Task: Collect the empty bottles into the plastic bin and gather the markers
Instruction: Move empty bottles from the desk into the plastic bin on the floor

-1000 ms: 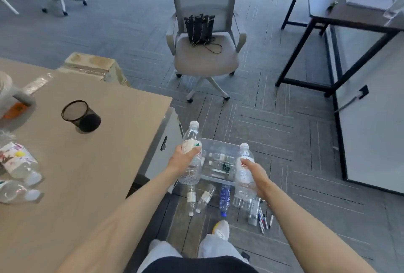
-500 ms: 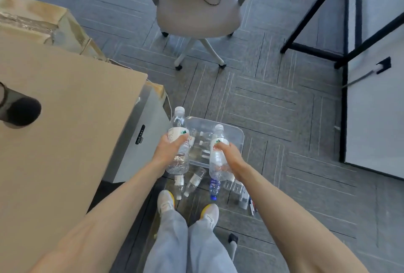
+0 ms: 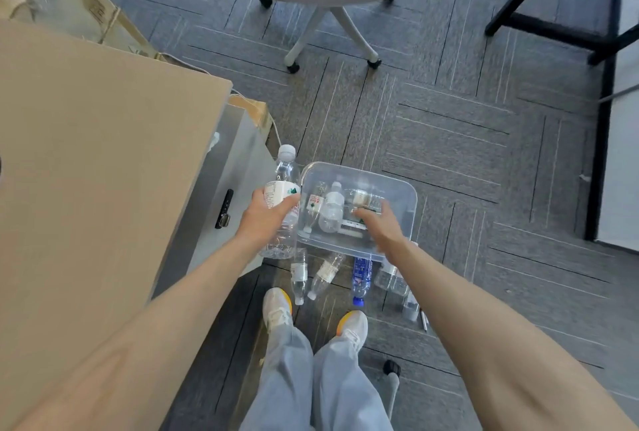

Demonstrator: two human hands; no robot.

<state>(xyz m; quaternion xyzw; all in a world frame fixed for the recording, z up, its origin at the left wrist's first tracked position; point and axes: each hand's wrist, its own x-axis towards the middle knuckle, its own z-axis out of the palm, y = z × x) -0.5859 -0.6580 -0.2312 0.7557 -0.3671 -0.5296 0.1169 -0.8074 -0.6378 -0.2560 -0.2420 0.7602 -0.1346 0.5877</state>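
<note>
Grey ribbed carpet, left hand clasping clear crinkled bottle, right hand spread loose over translucent rounded bin

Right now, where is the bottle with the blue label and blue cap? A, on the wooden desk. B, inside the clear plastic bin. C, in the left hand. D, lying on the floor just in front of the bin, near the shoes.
D: the blue-label bottle lies on the carpet between the plastic bin and the shoes, while the left hand holds a clear bottle instead.
</note>
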